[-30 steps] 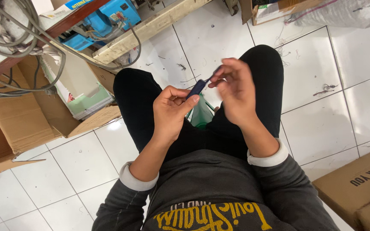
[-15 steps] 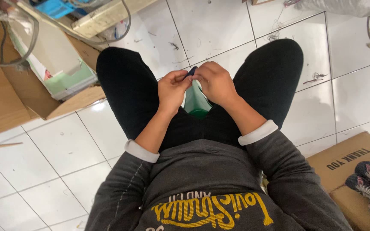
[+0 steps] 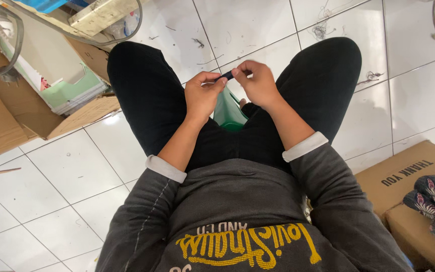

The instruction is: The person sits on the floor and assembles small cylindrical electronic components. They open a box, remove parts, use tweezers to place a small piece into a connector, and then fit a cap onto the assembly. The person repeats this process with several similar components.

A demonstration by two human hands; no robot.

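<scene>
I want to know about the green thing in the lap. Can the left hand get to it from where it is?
Probably yes. The left hand is just above the green thing, with nothing between them, but its fingers are already pinching a small dark piece.

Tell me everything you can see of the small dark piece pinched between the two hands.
The small dark piece is short, slim and dark blue to black, its material unclear. It lies roughly level, pinched at one end by the left hand and at the other by the right hand, above the green container between the knees. Most of it is hidden.
</scene>
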